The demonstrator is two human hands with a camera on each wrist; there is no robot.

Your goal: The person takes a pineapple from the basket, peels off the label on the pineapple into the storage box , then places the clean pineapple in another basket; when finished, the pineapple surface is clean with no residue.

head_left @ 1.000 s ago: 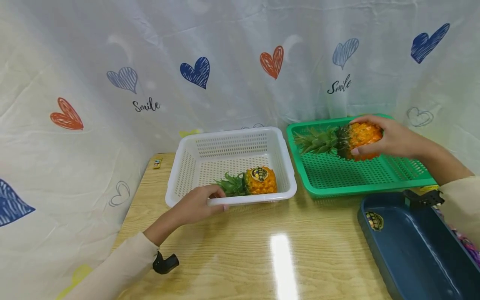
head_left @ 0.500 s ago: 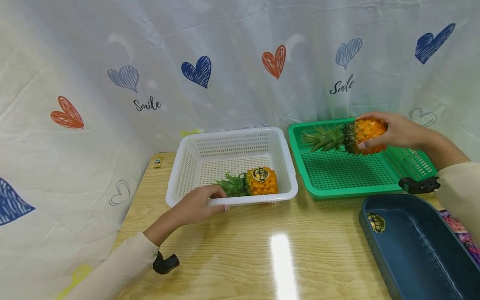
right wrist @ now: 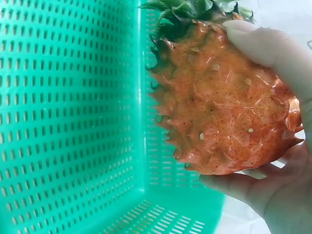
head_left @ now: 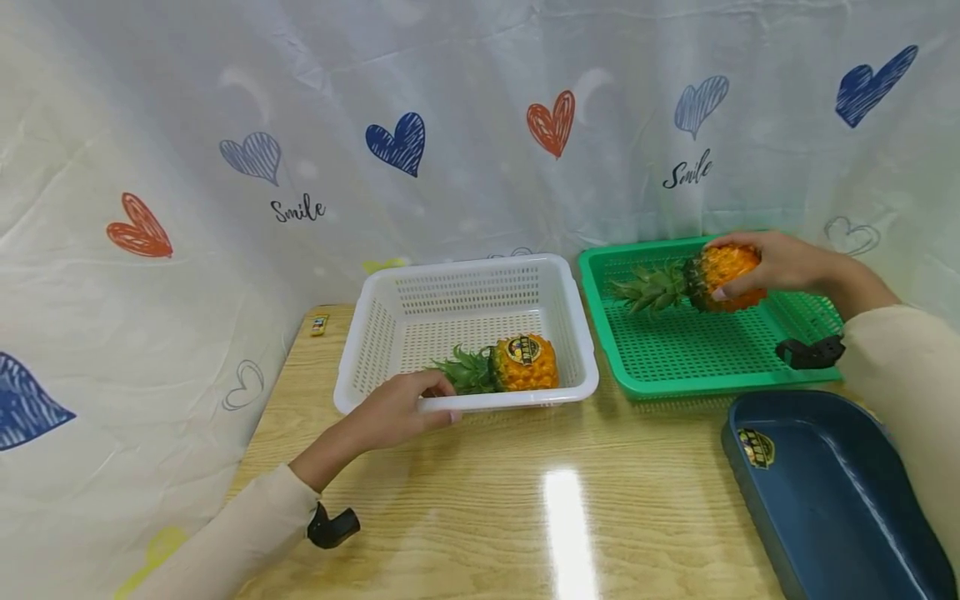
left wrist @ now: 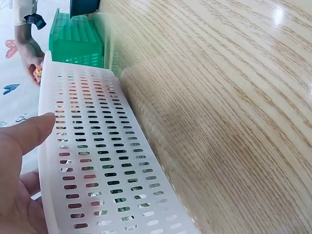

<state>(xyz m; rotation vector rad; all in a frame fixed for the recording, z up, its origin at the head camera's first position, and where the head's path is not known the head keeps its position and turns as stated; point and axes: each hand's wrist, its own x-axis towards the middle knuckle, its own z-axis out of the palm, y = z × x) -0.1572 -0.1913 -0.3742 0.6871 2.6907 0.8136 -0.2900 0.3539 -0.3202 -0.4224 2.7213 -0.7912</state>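
My right hand (head_left: 780, 262) grips an orange pineapple (head_left: 726, 268) by its body, over the back of the green basket (head_left: 637, 385). Its leafy crown points left. In the right wrist view thumb and fingers wrap the spiky pineapple (right wrist: 219, 102), with the perforated green basket (right wrist: 73, 117) beside it. With thumb outside and fingers inside, my left hand (head_left: 397, 410) pinches the front rim of the white basket (head_left: 517, 398). A second pineapple (head_left: 525, 371) with a dark label lies inside that basket, crown to the left. The left wrist view shows the white basket's slotted wall (left wrist: 102, 161) near the thumb.
A dark blue tray (head_left: 832, 492) with a dark and gold label (head_left: 756, 448) inside stands at front right, partly behind the right sleeve. A small yellow packet (head_left: 318, 325) lies at the table's back left. A curtain printed with hearts (head_left: 480, 125) hangs behind the baskets.
My right hand moved the pineapple slightly right, then lowered it a little toward the green basket's floor; the right forearm swung inward over the blue tray. My left hand keeps its hold on the rim.
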